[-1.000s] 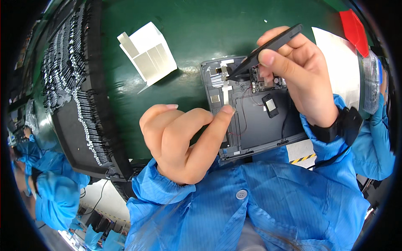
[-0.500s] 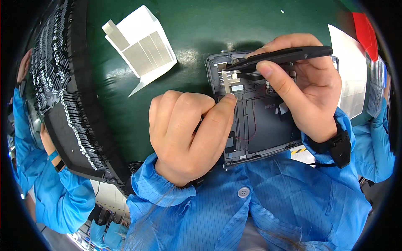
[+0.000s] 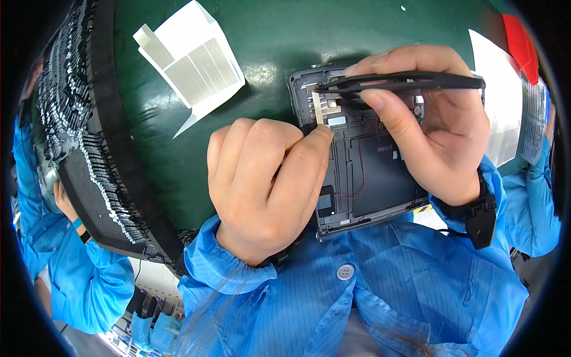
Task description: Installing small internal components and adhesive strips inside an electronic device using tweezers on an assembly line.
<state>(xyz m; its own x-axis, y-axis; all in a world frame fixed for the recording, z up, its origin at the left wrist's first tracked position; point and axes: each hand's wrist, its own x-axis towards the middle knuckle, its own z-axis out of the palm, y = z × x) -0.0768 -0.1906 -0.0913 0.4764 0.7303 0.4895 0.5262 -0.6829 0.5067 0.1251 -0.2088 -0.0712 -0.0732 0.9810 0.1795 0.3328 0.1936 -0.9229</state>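
An opened dark-grey tablet housing, with thin red wires and small parts inside, lies in front of me. Black tweezers are pinched in my right hand, between thumb and fingers. Their tips reach the housing's upper left corner, at the top of a narrow silvery adhesive strip. The strip's lower end meets the thumb and index finger of my left hand, which are pressed together on it. The other left fingers are curled. Whether the strip is stuck down there I cannot tell.
Left of the housing, a white backing sheet carries grey adhesive pieces. A black tray with rows of small dark parts stands farther left. Another white sheet, a red object and stacked clear trays lie at right. Co-workers' blue sleeves show at both sides.
The tweezer tips have shifted slightly left and up to the strip's top end. The strip sits straighter along the housing's left side. My left hand has risen slightly.
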